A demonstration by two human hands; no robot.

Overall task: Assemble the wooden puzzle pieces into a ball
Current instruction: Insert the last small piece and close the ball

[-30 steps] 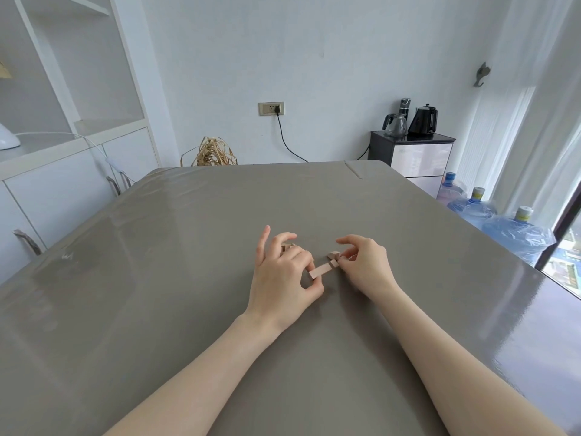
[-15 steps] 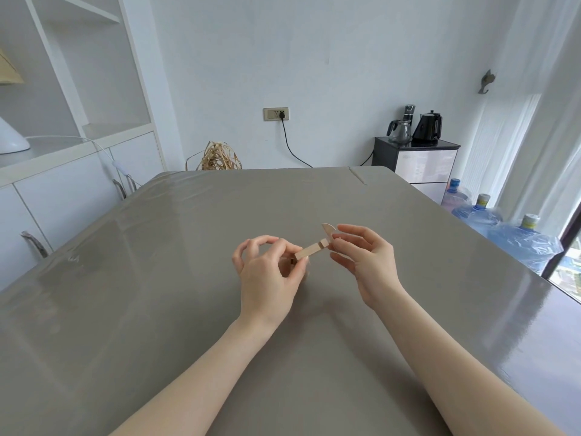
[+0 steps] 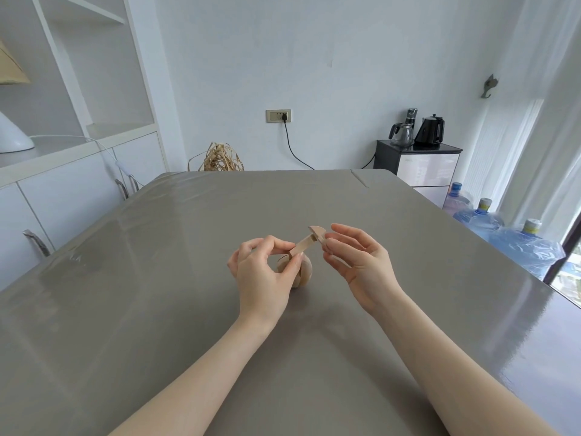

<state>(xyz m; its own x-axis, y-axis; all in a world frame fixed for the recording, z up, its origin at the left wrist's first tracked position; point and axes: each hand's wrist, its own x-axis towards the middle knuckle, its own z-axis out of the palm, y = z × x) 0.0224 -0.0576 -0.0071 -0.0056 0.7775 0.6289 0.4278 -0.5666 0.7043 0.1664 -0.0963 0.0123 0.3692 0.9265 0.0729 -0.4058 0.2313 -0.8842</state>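
A slim wooden puzzle piece [image 3: 304, 244], a flat bar with a rounded cap at its upper right end, is held in the air just above the middle of the frame, tilted up from lower left to upper right. The left hand [image 3: 262, 272] pinches its lower end between thumb and forefinger, the other fingers curled into the palm, back of the hand toward the camera. The right hand [image 3: 358, 262] meets the capped end: its fingertips [image 3: 327, 245] touch or lightly pinch the cap, while the remaining fingers spread loosely and the palm turns leftward. Whether the right thumb closes on the wood cannot be told.

Directly below the bar, partly hidden behind the left thumb and fingers, the partly assembled wooden ball [image 3: 303, 270] rests on the grey table [image 3: 188, 309], with dark seams showing between its segments. Neither hand appears to grip it.

Both bare forearms run in from the bottom edge, converging toward the centre, wrists raised off the tabletop.

Beyond the table's far edge, a tangle of straw-coloured strips [image 3: 221, 158] sits at upper centre, below a wall socket [image 3: 279, 116] with a black plug and cable. At upper right a dark cabinet [image 3: 418, 162] carries a glass pot and a black kettle [image 3: 430, 130]; large water bottles [image 3: 503, 231] stand at right beside it. White shelving [image 3: 78, 105] fills the upper left.
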